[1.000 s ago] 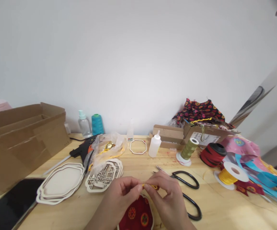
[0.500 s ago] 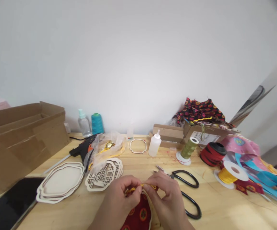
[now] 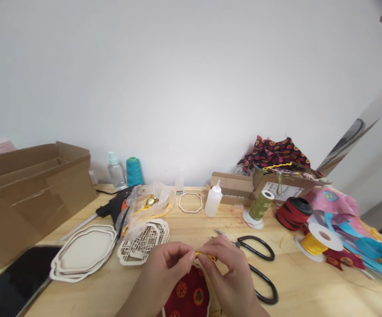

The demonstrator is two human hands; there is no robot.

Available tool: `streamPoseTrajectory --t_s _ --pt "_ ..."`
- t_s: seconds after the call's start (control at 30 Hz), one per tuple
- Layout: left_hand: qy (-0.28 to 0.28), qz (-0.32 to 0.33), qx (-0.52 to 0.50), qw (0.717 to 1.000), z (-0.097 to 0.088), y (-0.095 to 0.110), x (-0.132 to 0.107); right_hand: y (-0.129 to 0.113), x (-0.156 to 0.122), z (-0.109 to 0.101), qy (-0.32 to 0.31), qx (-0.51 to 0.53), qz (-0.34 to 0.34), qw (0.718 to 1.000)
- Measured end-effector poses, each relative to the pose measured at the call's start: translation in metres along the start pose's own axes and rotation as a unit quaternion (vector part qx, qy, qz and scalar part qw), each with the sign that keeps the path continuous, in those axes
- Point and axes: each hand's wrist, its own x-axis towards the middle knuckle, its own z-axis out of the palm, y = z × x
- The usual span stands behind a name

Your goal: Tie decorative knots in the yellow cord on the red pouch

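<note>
Both hands (image 3: 199, 268) pinch a thin yellow cord (image 3: 207, 256) above a round red patterned fabric piece (image 3: 188, 296).

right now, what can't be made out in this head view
In the head view:
Yellow cord: mostly hidden inside the pinch of the left hand and right hand.
Red fabric piece: lower part cut off by the bottom edge.
Scissors: blades partly behind the right hand.
Box label: print too small to read.
Phone: cut off by the bottom-left corner.

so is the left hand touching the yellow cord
Touching. In the head view the left hand pinches one end of the yellow cord; the right hand pinches the other.
</note>
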Motion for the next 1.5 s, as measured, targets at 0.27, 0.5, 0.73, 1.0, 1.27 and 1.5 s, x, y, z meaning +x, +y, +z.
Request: streamPoseTrajectory --t_s 0.27,0.5,0.73,1.0,1.27,1.5 --pt "0.000 -0.006 0.006 1.000 0.000 -0.001 0.001 -0.001 0.000 0.002 0.015 -0.045 -0.069 0.996" --pt "0.013 0.008 0.038 0.999 0.003 -0.005 -0.001 -0.002 -0.003 0.004 0.040 -0.022 -0.027 0.999" --pt "-0.023 -0.037 -0.021 0.999 -0.003 -0.003 0.002 -0.001 0.003 0.001 -0.020 0.028 0.076 0.997" --pt "-0.051 -0.085 -0.075 0.992 -0.003 0.003 -0.002 -0.002 0.005 0.000 -0.022 0.070 0.157 0.985" --pt "-0.032 -0.080 -0.056 0.995 -0.001 -0.005 0.002 -0.002 0.002 0.003 -0.002 0.146 0.188 0.971" --pt "-0.039 -0.069 -0.064 0.995 -0.002 -0.007 0.001 0.001 0.005 0.006 -0.006 0.279 0.287 0.916"
